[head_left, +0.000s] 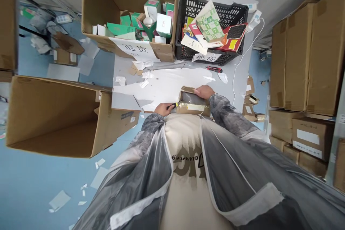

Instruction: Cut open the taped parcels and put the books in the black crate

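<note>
A small cardboard box (pixel 192 109) lies at the table's near edge, right against my body, with its far flap raised and a grey surface showing inside. Clear tape and a white label cover its near side. My right hand (pixel 205 92) grips the raised flap at the far right corner. At the box's left side, my left hand (pixel 163 109) is closed around a black and yellow utility knife (pixel 172 106), whose tip points at the box. Whether the blade touches the cardboard I cannot tell.
A large carton (pixel 129 46) of green and white boxes stands at the back left, beside a black crate (pixel 185 48) of booklets. A red and black knife (pixel 214 69) and paper scraps lie on the white table (pixel 172 82). An open carton (pixel 54 115) stands left; stacked cartons (pixel 299 61) stand right.
</note>
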Available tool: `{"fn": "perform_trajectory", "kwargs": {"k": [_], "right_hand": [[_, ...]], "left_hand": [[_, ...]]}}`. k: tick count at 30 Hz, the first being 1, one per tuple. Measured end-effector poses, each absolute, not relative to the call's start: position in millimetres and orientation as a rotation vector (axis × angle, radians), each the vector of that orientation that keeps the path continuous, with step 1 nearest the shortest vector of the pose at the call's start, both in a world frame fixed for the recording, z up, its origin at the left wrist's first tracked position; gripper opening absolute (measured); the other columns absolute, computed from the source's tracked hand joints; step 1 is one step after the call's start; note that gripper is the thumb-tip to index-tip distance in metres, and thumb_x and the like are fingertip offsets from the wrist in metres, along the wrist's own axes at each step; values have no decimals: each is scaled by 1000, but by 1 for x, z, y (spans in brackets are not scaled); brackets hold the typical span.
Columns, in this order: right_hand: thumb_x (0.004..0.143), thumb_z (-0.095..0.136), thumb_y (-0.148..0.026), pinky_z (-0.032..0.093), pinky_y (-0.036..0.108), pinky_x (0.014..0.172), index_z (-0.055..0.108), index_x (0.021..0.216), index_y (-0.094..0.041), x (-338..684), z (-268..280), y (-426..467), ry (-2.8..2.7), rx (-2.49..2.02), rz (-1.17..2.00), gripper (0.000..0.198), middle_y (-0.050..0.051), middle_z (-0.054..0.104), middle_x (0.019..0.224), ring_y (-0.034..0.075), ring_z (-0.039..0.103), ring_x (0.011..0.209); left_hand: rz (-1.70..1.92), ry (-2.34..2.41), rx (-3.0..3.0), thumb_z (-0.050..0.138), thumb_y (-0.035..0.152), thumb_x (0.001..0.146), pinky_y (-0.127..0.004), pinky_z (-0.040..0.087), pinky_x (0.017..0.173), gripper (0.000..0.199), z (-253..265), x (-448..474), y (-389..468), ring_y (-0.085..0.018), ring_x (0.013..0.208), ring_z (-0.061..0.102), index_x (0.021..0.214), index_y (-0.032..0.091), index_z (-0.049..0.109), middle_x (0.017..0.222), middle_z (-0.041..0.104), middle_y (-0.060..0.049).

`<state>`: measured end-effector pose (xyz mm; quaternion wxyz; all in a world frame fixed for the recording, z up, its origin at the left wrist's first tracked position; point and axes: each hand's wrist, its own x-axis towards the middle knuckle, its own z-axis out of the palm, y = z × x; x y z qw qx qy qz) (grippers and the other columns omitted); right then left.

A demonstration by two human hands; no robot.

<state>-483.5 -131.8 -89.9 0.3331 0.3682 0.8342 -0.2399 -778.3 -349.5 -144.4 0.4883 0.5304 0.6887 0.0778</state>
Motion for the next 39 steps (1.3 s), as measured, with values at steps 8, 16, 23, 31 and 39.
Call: {"fn": "perform_trajectory", "kwargs": {"k": [8, 16, 23, 31, 39], "right_hand": [[131, 35, -36, 47, 61, 124, 74, 163, -15, -508, -82, -170, 2446, 1349, -419, 54, 26, 78, 151, 44, 65, 141], [119, 61, -69, 40, 63, 131, 73, 162, -12, -508, -98, -286, 2513, 998, -510, 72, 30, 68, 160, 50, 52, 151], [100, 91, -49, 37, 67, 134, 49, 188, -10, -508, -106, -315, 2300, 1337, -347, 105, 34, 57, 176, 54, 50, 156], [92, 99, -44, 42, 58, 136, 53, 180, -3, -507, -132, -313, 2260, 1521, -366, 108, 35, 61, 169, 49, 58, 149], [90, 95, -39, 35, 55, 141, 54, 177, -2, -503, -123, -303, 2249, 1404, -416, 102, 33, 57, 178, 47, 47, 166]], "left_hand": [[134, 1638, 1402, 65, 50, 118, -39, 63, 111, 46, -151, -789, -347, -36, 131, 86, 147, 31, 96, 143, 92, -9], [96, 1703, 1431, 65, 55, 120, -39, 61, 99, 46, -154, -782, -339, -37, 125, 85, 149, 36, 95, 133, 95, -7], [161, 1593, 1466, 68, 56, 117, -35, 56, 87, 44, -158, -791, -323, -31, 102, 86, 140, 33, 98, 90, 90, -5], [257, 1376, 1450, 56, 64, 113, -32, 57, 77, 59, -171, -803, -322, -24, 67, 73, 128, 25, 98, 68, 77, -1], [340, 1435, 1426, 59, 59, 114, -32, 60, 90, 58, -190, -803, -341, -29, 93, 83, 137, 22, 98, 84, 87, -5]]}}
